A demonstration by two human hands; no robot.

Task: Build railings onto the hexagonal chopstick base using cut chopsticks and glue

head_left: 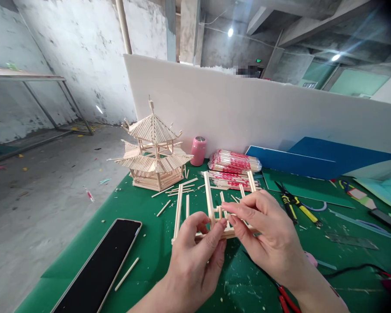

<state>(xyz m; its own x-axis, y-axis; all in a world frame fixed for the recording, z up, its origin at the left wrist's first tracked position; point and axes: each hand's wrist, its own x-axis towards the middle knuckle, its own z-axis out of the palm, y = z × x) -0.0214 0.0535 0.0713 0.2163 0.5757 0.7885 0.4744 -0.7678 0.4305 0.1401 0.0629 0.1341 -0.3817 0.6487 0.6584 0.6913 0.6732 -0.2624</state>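
A small frame of pale wooden sticks (209, 195), with several upright posts on a flat base, stands in front of me. My left hand (195, 254) grips its near edge, thumb and fingers closed around the base. My right hand (270, 230) reaches in from the right, its thumb and index finger pinched at a short wooden stick (220, 212) beside a near post. The fingers partly hide that spot and the base. Behind the frame, to the left, stands a pavilion model (156, 165) of the same sticks, with a two-tiered roof.
A phone (101, 265) lies on the green tabletop (81, 252) at left. Loose sticks (182, 188), a pink can-shaped object (199, 151) and bagged sticks (234, 161) lie farther back. Yellow-handled pliers (289, 202), a cutter (386, 221) and red-handled pliers (285, 298) are at right. A white board (215, 100) stands behind.
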